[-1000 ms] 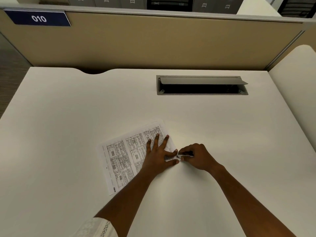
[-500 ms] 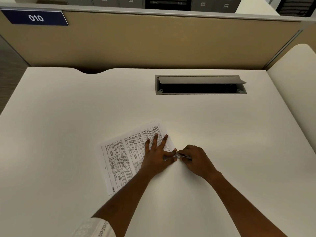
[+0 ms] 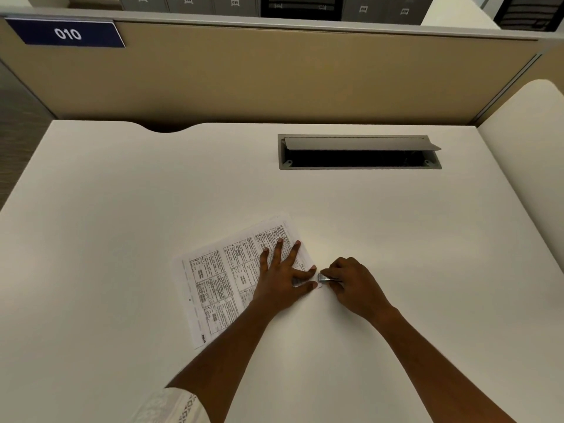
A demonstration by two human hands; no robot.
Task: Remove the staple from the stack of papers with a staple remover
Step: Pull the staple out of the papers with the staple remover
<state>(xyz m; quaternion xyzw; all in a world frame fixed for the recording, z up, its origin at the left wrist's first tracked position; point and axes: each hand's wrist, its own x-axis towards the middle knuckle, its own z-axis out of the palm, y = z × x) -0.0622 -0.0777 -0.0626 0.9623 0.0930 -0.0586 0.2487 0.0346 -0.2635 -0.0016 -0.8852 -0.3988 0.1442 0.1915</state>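
So the right hand point(image 3: 354, 285) is gripping the staple remover point(image 3: 326, 277), fingers curled tight round it, and only the small metal front end is poking out of the fist. That tip is pointing left and sitting right at the near right corner of the stack of papers point(image 3: 219, 279). I can't make out the staple itself, it's way too small, so I can't tell whether the tool is actually biting on it.

The left hand point(image 3: 283, 279) is lying flat on the same corner with its fingers spread straight, pressing the sheets down. Its index finger and thumb are forking open toward the remover, so the tip is landing just at the gap between them.

The papers are lying flat on the white desk point(image 3: 122, 239), turned at an angle, printed side up with little boxed tables. The text is too blurry to read. A patterned white sleeve point(image 3: 180, 404) is showing at the bottom on the left arm.

Further back, a grey cable hatch point(image 3: 360, 152) is sitting in the desk with its lid propped open. Behind that a beige partition point(image 3: 274, 80) is running across, with a blue plate point(image 3: 67, 34) reading 010 at its top left.
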